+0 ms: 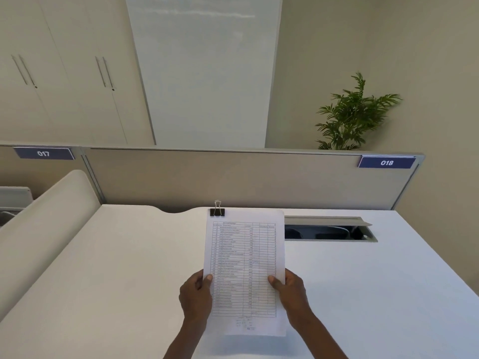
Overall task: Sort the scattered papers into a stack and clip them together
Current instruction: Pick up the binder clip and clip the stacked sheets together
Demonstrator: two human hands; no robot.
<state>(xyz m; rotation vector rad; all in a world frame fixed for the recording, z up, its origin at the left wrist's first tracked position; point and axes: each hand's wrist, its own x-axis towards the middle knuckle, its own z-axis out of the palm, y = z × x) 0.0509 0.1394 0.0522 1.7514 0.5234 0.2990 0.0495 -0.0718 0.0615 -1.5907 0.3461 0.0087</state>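
A stack of white papers (245, 257) with a printed table on the top sheet is held up above the white desk (116, 268). A black binder clip (217, 211) with silver handles grips the stack's top left corner. My left hand (195, 296) holds the left edge, thumb on the front of the sheet. On the right edge my right hand (290, 291) holds the stack the same way. Both hands sit at about mid-height of the pages.
A cable tray opening (329, 230) with a raised grey flap lies in the desk at the right rear. A beige partition (233, 177) with labels 017 and 018 closes the back. A rounded side divider (44, 229) stands at left, a potted plant (355, 115) behind.
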